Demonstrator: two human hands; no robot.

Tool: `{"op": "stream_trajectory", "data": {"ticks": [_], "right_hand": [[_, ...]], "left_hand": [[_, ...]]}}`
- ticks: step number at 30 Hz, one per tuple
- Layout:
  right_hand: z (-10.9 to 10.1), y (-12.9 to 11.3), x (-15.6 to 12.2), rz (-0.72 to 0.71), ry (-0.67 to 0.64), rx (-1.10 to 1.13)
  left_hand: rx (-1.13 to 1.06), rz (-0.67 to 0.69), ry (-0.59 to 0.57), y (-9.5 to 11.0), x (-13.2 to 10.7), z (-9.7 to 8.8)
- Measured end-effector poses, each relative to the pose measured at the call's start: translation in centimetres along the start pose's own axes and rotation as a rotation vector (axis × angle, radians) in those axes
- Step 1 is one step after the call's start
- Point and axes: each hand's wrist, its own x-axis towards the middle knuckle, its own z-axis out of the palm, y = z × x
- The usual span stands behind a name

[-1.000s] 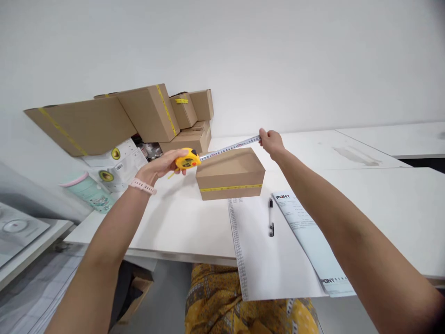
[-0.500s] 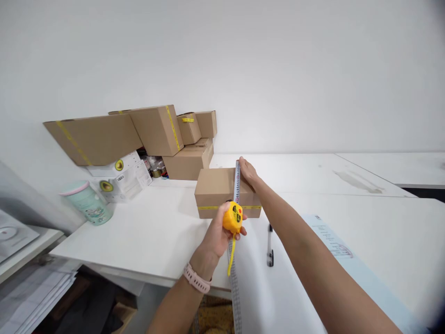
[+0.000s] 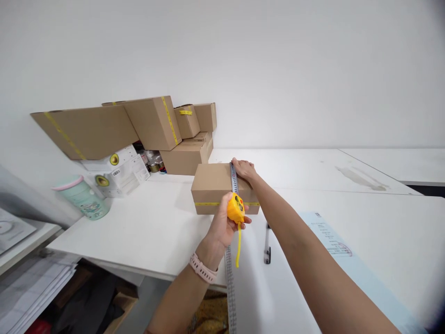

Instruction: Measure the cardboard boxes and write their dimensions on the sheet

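A small cardboard box (image 3: 210,183) with a yellow tape band sits on the white table (image 3: 146,232). My left hand (image 3: 222,227) grips a yellow tape measure (image 3: 235,208) at the box's near edge. Its blade (image 3: 233,178) runs across the box top, front to back. My right hand (image 3: 244,170) pins the blade's end against the box's far edge, fingers closed on it. A yellow strap hangs from the tape measure's case.
A pile of cardboard boxes (image 3: 139,125) and white avocado-print packages (image 3: 116,169) lies at the back left, beside a mint-green lidded container (image 3: 83,197). A black pen (image 3: 267,243) lies on a white sheet (image 3: 274,287). A pale blue form (image 3: 333,246) lies to the right.
The blade first ran along the box's length, left hand at the left end. Both hands then turned it across the box's width, and the case has since moved closer to the near edge.
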Motion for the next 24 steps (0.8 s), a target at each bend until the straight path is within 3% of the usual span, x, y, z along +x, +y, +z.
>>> {"op": "stream_trajectory", "data": {"ticks": [10, 17, 24], "right_hand": [[0.7, 0.0, 0.2, -0.063, 0.01, -0.174], [1.2, 0.2, 0.5, -0.042, 0.03, -0.193], [1.0, -0.1, 0.3, -0.047, 0.024, -0.112]], "left_hand": [[-0.022, 0.06, -0.008, -1.9, 0.1, 0.3], [0.004, 0.055, -0.024, -1.7, -0.3, 0.5], [0.08, 0.065, -0.036, -3.0, 0.8, -0.7]]}}
